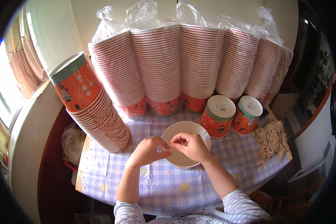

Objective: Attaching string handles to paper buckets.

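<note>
An open paper bucket (180,161), its pale inside facing up, stands at the middle of the table in front of me. Over its opening, my left hand (148,150) and my right hand (192,146) meet with fingertips pinched together. Between them is a thin piece of string (169,146), mostly hidden by the fingers. A fine strand also shows at the bucket's right rim, beside my right hand. To the right lies a tangled heap of beige strings (271,141).
Tall bagged stacks of paper buckets (156,63) line the back. Two upside-down orange buckets, a larger one (217,117) and a smaller one (246,115), stand right of centre. At left, a nested stack (100,119) has strings draped over it. A checked cloth (112,175) covers the table.
</note>
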A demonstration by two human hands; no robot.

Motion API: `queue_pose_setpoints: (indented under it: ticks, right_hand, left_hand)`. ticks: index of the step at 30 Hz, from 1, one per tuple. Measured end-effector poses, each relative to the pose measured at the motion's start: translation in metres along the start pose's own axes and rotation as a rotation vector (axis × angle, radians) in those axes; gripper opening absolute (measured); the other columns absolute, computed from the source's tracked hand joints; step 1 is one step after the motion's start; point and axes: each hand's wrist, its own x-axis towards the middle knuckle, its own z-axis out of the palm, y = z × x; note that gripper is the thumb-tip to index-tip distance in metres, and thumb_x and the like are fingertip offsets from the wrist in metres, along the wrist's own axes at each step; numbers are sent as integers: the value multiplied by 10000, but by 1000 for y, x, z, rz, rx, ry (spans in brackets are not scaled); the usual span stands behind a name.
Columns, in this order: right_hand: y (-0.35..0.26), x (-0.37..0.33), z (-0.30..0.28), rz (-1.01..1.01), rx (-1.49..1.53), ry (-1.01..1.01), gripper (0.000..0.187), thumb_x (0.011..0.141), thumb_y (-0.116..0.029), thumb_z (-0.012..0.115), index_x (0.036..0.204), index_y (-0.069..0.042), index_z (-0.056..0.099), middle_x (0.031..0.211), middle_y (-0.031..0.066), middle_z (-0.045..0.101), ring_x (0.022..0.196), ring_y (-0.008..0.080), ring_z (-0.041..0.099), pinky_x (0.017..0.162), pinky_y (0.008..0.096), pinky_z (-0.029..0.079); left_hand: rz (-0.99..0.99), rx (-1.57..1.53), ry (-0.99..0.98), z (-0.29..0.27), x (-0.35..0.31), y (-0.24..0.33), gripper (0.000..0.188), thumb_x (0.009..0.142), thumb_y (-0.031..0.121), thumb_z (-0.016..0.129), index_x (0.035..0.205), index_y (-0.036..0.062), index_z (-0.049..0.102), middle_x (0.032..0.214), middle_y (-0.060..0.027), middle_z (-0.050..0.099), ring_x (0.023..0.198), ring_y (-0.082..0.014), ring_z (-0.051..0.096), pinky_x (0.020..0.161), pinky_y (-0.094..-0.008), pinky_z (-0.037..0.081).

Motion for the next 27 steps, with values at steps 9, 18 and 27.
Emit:
queue_pose_setpoints:
  ticks: [9, 18, 27]
  right_hand:
    - [5, 0, -4, -15, 33, -8, 47, 768, -42, 647, 795, -19, 615, 738, 23, 638, 691, 79, 579, 652, 232, 465]
    - [11, 4, -8, -273, -236, -7, 60, 813, -68, 591, 812, -8, 603, 771, 55, 630, 718, 129, 604, 645, 252, 476]
    - [15, 0, -4, -72, 35, -96, 70, 827, -69, 575, 839, -1, 562, 732, 53, 614, 690, 99, 582, 623, 231, 459]
  left_hand:
    - [-130, -207, -117, 1, 2, -6, 151, 746, 147, 660, 820, 20, 628, 677, -80, 618, 621, -129, 579, 560, -262, 457]
    - [-96, -720, -193, 4, 4, -14, 151, 829, 82, 586, 918, -38, 564, 809, -51, 615, 765, -95, 574, 689, -226, 466]
    - [-31, -847, -92, 5, 5, -17, 223, 808, 22, 578, 1006, -5, 480, 786, -27, 574, 755, -85, 560, 686, -225, 446]
